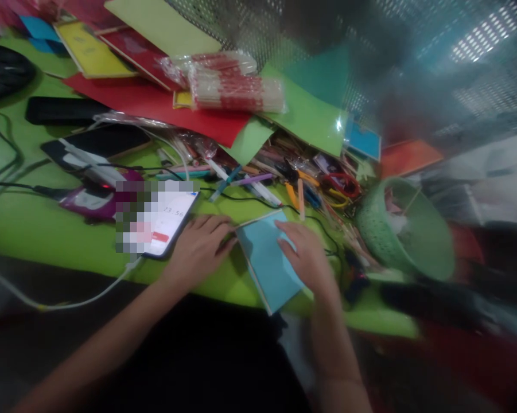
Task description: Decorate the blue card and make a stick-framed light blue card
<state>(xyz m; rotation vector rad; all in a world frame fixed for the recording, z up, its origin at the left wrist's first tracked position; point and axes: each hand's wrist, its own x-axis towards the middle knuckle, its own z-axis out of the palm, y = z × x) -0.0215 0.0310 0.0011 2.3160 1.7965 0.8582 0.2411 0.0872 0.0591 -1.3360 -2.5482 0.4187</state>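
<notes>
A light-blue card panel [270, 267] with thin wooden sticks along its upper and left edges lies tilted near the table's front edge. My left hand [202, 244] is at its upper left corner, thumb and fingertips closing together on the edge. Across the panel's right side rests my right hand [304, 252], its thumb and fingers apart on the blue surface. Just left of my left hand lies a lit phone [172, 215], partly pixelated, with a white cable at its lower end.
Behind the hands spread pens, scissors [303, 186] and sticks. A green bowl [407, 229] with scraps stands right. Coloured sheets, including a red sheet [155, 109], and wrapped stick bundles [238, 89] lie farther back. A purple power strip [98, 198] and cords occupy the left.
</notes>
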